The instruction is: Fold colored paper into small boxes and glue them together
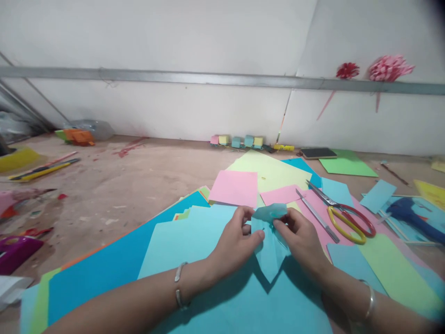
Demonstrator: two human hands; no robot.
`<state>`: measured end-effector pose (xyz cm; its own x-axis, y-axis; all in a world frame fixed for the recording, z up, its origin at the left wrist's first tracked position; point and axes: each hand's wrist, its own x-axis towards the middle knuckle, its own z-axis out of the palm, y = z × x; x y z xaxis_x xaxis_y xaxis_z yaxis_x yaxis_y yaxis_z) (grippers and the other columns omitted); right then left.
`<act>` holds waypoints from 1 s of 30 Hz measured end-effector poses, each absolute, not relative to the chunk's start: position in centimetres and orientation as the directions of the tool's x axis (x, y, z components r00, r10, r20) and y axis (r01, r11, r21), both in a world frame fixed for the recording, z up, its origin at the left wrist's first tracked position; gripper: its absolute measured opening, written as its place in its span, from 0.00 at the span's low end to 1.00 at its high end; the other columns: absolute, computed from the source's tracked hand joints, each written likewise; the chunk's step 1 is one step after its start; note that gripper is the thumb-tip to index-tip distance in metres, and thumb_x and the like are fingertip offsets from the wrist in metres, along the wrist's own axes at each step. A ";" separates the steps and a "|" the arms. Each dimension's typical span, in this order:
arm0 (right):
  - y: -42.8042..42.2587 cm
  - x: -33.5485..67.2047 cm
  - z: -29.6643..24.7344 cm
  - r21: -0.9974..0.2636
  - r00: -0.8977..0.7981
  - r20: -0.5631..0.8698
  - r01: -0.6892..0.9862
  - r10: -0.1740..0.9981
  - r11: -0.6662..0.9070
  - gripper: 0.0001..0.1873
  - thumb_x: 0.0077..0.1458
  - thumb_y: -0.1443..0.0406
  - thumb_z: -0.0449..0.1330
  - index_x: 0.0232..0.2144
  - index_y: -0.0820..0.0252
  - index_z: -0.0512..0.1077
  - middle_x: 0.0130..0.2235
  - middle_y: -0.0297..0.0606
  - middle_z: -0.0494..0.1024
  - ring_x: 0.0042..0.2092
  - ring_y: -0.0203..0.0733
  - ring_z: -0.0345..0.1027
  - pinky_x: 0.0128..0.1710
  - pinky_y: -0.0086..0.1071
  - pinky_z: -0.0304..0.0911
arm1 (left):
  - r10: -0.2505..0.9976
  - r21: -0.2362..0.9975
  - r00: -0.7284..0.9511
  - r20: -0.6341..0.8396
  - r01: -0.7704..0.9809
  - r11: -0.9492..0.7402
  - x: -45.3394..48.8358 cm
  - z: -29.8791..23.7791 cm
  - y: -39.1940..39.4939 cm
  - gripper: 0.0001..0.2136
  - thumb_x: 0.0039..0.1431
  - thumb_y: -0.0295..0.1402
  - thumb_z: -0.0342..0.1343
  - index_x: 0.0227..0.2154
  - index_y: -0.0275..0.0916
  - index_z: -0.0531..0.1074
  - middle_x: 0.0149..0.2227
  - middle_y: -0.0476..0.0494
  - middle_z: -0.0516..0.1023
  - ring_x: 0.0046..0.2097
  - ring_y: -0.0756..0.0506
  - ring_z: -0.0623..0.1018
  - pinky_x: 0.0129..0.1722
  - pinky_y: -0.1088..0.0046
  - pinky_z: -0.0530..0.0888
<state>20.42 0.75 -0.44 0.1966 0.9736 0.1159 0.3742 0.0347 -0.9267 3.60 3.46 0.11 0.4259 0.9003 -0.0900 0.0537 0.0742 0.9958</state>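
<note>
A light blue folded paper is held between my two hands, its pointed end toward me and its top edge bent over. My left hand pinches the paper's left side, with the thumb on its front. On the other side my right hand grips the upper right fold between thumb and fingers. Part of the folds is hidden behind my fingers. Beneath the hands lies a large light blue sheet on a stack of coloured papers.
Scissors with red and yellow handles and a grey pen-like tool lie to the right. A blue glue gun rests farther right. A phone and small paper cubes sit by the wall. A purple object stands at left.
</note>
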 end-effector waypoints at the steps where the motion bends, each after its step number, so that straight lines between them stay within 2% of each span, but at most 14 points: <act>1: 0.9 20.5 -0.5 -0.935 0.207 0.097 0.354 0.974 0.018 0.08 0.53 0.59 0.57 0.30 0.58 0.68 0.28 0.34 0.71 0.30 0.38 0.65 0.29 0.32 0.62 | 0.899 0.993 0.425 -0.109 0.012 0.114 3.6 0.0 3.5 0.14 0.51 0.34 0.58 0.38 0.40 0.61 0.30 0.53 0.68 0.24 0.53 0.63 0.23 0.78 0.61; 4: 1.0 20.6 -0.5 -0.947 0.203 0.084 0.320 0.976 0.015 0.09 0.52 0.59 0.58 0.29 0.58 0.67 0.28 0.33 0.71 0.31 0.39 0.65 0.31 0.32 0.62 | 0.895 0.990 0.427 -0.126 0.003 0.138 3.6 -0.2 3.7 0.10 0.51 0.33 0.58 0.34 0.39 0.63 0.23 0.56 0.63 0.22 0.54 0.61 0.22 0.78 0.57; 7: 0.9 20.5 -0.5 -0.942 0.190 0.097 0.333 0.977 0.028 0.08 0.53 0.59 0.57 0.29 0.58 0.67 0.28 0.32 0.70 0.31 0.38 0.65 0.31 0.32 0.61 | 0.899 0.998 0.433 -0.063 0.030 0.056 3.6 -0.5 3.8 0.07 0.50 0.30 0.58 0.32 0.37 0.68 0.32 0.48 0.70 0.30 0.51 0.70 0.28 0.76 0.65; 9: 0.9 20.5 -0.5 -0.934 0.148 0.101 0.354 0.984 0.042 0.07 0.53 0.61 0.56 0.30 0.59 0.68 0.28 0.32 0.70 0.31 0.38 0.65 0.31 0.32 0.61 | 0.902 0.997 0.432 -0.014 0.069 -0.018 3.6 -0.6 3.8 0.06 0.49 0.30 0.58 0.32 0.37 0.70 0.38 0.43 0.72 0.36 0.47 0.73 0.34 0.72 0.70; 11: 0.9 20.4 -0.5 -0.920 0.088 0.105 0.388 0.991 0.063 0.05 0.52 0.63 0.55 0.29 0.59 0.69 0.28 0.33 0.71 0.31 0.37 0.64 0.31 0.31 0.61 | 0.899 0.991 0.438 0.001 0.119 -0.059 3.6 -0.6 4.0 0.06 0.50 0.30 0.58 0.32 0.37 0.72 0.38 0.42 0.72 0.38 0.45 0.74 0.36 0.71 0.71; 14: 0.8 20.4 -0.4 -0.877 0.036 0.117 0.473 0.992 0.086 0.03 0.51 0.65 0.55 0.29 0.58 0.69 0.27 0.32 0.70 0.28 0.36 0.63 0.29 0.30 0.60 | 0.895 0.987 0.446 -0.006 0.148 -0.067 3.6 -0.4 4.2 0.08 0.52 0.35 0.58 0.33 0.36 0.73 0.36 0.42 0.74 0.36 0.46 0.73 0.35 0.70 0.70; 17: 0.8 20.5 -0.4 -0.847 0.018 0.120 0.524 0.993 0.093 0.04 0.52 0.63 0.57 0.29 0.58 0.69 0.26 0.32 0.71 0.28 0.37 0.64 0.28 0.31 0.60 | 0.887 0.993 0.461 -0.036 0.116 -0.019 3.5 0.0 4.3 0.13 0.57 0.40 0.53 0.33 0.35 0.75 0.35 0.41 0.74 0.33 0.47 0.73 0.33 0.71 0.70; 21: 0.8 20.7 -0.4 -0.849 0.005 0.138 0.516 0.990 0.116 0.08 0.53 0.60 0.59 0.27 0.58 0.68 0.25 0.32 0.71 0.27 0.36 0.64 0.27 0.30 0.60 | 0.889 0.998 0.454 -0.064 0.055 0.044 3.6 -0.1 4.3 0.08 0.54 0.34 0.54 0.32 0.35 0.74 0.32 0.45 0.73 0.28 0.50 0.71 0.30 0.72 0.70; 24: 0.7 20.7 -0.3 -0.854 -0.022 0.161 0.498 0.987 0.151 0.08 0.54 0.61 0.58 0.27 0.59 0.70 0.26 0.33 0.72 0.28 0.37 0.65 0.28 0.31 0.61 | 0.903 0.997 0.424 -0.074 0.055 0.056 3.7 -0.5 4.3 0.05 0.50 0.29 0.55 0.31 0.36 0.71 0.26 0.50 0.71 0.25 0.51 0.70 0.28 0.73 0.69; 30: 0.5 20.6 0.1 -0.823 -0.050 0.242 0.518 0.969 0.233 0.04 0.53 0.65 0.59 0.28 0.59 0.72 0.28 0.33 0.73 0.29 0.35 0.64 0.27 0.30 0.60 | 0.902 0.986 0.414 -0.119 -0.053 0.155 3.8 -0.6 4.6 0.08 0.45 0.30 0.61 0.28 0.37 0.68 0.26 0.51 0.71 0.25 0.52 0.69 0.26 0.74 0.68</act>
